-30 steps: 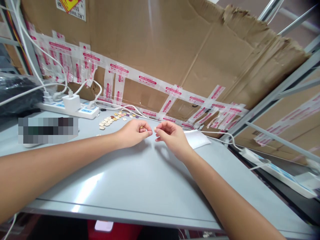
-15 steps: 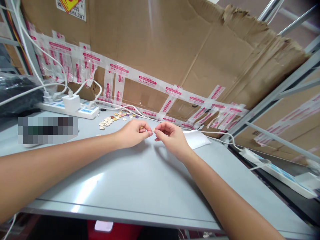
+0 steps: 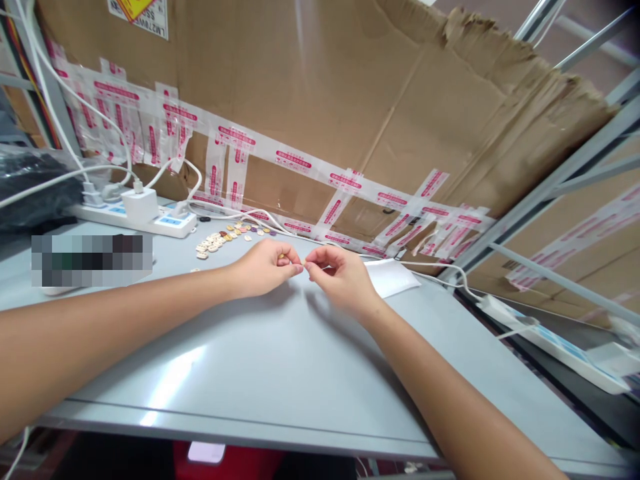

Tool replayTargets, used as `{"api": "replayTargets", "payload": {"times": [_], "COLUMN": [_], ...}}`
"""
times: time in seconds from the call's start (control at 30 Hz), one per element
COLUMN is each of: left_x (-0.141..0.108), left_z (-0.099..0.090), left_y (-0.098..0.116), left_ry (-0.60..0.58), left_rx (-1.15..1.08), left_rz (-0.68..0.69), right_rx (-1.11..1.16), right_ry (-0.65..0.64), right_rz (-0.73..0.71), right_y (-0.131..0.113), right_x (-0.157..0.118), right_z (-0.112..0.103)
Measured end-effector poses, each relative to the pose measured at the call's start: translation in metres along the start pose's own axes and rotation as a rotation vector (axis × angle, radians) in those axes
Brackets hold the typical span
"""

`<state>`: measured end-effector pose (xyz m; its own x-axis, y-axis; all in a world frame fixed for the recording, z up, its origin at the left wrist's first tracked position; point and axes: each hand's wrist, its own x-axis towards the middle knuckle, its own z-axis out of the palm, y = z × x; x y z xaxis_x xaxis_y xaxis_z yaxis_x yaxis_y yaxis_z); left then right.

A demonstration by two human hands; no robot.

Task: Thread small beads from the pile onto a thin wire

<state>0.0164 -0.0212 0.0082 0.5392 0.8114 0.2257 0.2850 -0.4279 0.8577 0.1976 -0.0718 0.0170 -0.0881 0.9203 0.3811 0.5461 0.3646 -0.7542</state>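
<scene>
My left hand [image 3: 267,267] is pinched closed above the grey table [image 3: 240,360], and a bit of something yellowish shows between its fingers. Facing it, my right hand [image 3: 340,273] is also pinched, its fingertips meeting those of my left hand around a tiny pale piece, too small to name. Behind my left hand lie several small button-like pieces [image 3: 213,243], mostly cream, with some yellow, brown and purple ones. A white sheet [image 3: 393,277] rests on the table just behind my right hand.
A white power strip [image 3: 175,223] with plugs and cables stands at the back left, near a pixelated object [image 3: 93,260]. A large taped cardboard sheet [image 3: 310,100] rises behind the table. Another power strip [image 3: 555,343] lies at the right, past the table edge.
My right hand has moved slightly left, so its fingertips now meet those of my left hand. The small gap between them has closed.
</scene>
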Motion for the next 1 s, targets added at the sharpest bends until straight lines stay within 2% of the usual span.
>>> {"api": "replayTargets", "payload": {"times": [0.17,0.3,0.5,0.63,0.83,1.0], "left_x": [-0.001,-0.001,-0.001,-0.002,-0.001,0.000], "left_z": [0.003,0.004,0.000,-0.004,-0.012,-0.015], "left_y": [-0.003,-0.005,-0.002,0.003,0.002,-0.003], "left_ry": [0.018,-0.011,-0.055,-0.055,-0.006,-0.081], "left_rx": [-0.075,-0.111,-0.004,0.195,0.501,0.611], "left_rz": [-0.031,-0.063,-0.008,0.098,0.372,0.578], "right_rx": [-0.071,-0.073,0.035,0.128,0.203,0.229], "right_ry": [0.018,-0.031,-0.064,-0.107,-0.153,-0.142], "right_rz": [-0.015,-0.019,0.022,0.070,0.117,0.084], "right_y": [-0.002,-0.002,0.003,0.002,-0.003,-0.002], "right_x": [-0.002,-0.002,0.002,0.003,0.001,0.000], "right_z": [0.000,-0.001,-0.003,-0.005,-0.008,-0.010]}}
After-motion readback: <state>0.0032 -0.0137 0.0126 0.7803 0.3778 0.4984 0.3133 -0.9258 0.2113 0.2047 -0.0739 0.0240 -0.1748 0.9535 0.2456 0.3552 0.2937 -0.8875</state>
